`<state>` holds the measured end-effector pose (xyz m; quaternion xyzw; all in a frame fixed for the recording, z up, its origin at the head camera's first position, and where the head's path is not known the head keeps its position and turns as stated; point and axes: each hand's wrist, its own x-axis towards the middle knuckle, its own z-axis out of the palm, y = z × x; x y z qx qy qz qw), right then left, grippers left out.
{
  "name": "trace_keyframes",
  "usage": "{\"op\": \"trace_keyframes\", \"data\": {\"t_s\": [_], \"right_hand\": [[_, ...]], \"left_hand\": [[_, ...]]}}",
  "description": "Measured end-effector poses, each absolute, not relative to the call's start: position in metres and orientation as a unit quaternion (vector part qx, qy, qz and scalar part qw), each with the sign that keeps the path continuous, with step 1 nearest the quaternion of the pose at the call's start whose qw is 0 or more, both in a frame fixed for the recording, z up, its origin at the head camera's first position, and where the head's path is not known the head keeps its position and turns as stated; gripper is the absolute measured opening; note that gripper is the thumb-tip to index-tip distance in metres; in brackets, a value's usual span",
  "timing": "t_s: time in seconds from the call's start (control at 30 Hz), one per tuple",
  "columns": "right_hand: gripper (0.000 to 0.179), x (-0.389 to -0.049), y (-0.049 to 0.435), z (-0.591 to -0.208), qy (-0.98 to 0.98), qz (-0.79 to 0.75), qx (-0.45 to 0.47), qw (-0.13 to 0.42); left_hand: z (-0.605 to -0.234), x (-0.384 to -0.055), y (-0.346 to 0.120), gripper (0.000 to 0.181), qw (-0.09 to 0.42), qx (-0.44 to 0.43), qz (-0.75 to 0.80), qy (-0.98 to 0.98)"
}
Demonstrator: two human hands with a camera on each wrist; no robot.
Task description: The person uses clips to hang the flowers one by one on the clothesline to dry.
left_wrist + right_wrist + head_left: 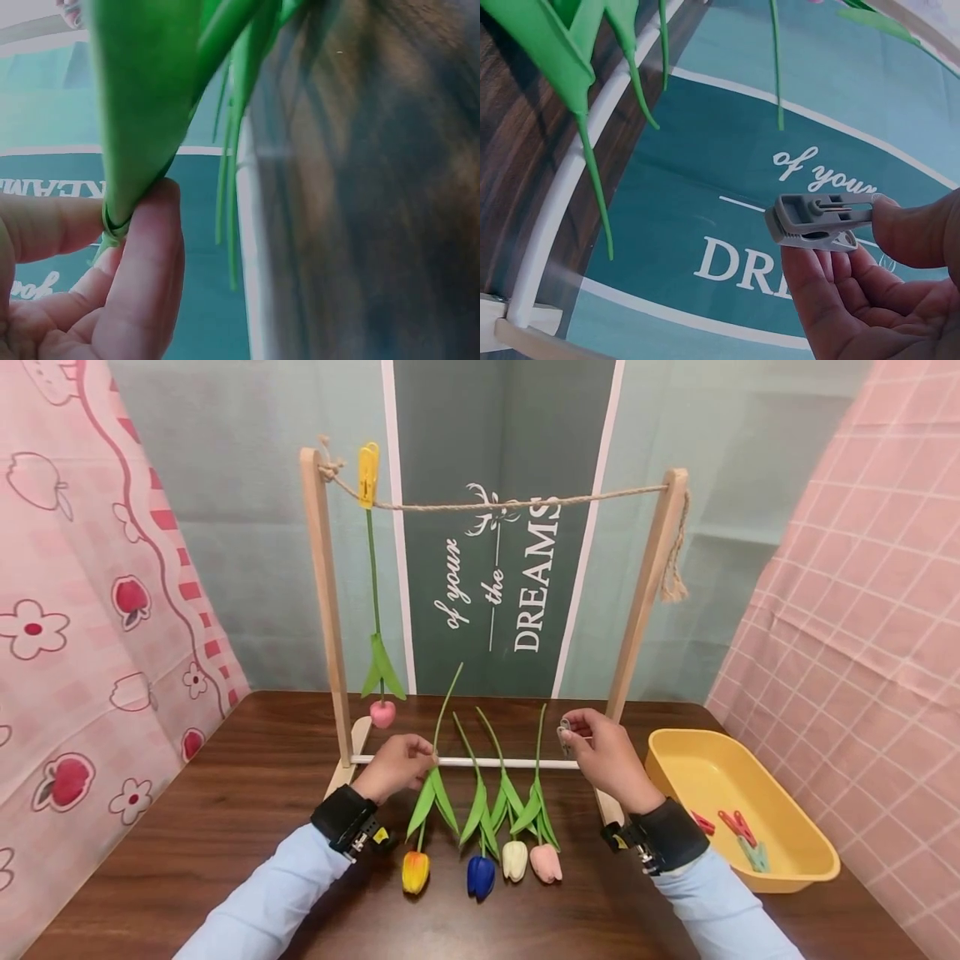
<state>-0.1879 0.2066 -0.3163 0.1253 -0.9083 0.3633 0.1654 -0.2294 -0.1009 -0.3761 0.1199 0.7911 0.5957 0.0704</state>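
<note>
My left hand (pixel 397 767) pinches the green stem of a yellow-orange tulip (pixel 416 871) just above its leaves, with the bloom pointing toward me. Between the thumb and fingers of my right hand (pixel 604 758) is a grey clothespin (pixel 817 219), its jaws closed on nothing. To the right of the held flower lie a blue tulip (pixel 480 877), a cream tulip (pixel 514 860) and a pale pink tulip (pixel 546 863), stems pointing away. A pink tulip (pixel 382 714) hangs head down from the rope (pixel 480 507), clipped by a yellow clothespin (pixel 367 477).
The rope is strung between two wooden posts (pixel 324 602), joined low down by a white rod (pixel 540 763). On the right, a yellow tub (pixel 813 860) holds red clothespins (pixel 735 822) and a green clothespin (pixel 754 855). Printed cloths surround the brown table (pixel 225 810).
</note>
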Motion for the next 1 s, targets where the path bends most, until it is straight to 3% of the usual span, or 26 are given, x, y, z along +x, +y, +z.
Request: {"op": "trace_keyframes", "data": {"t_s": [1.0], "right_hand": [[0.023,-0.196,0.16,-0.231,-0.848,0.386,0.228,0.282]], "left_hand": [[-0.32,-0.194,-0.109,0.012,-0.086,0.194,0.563,0.799]]}}
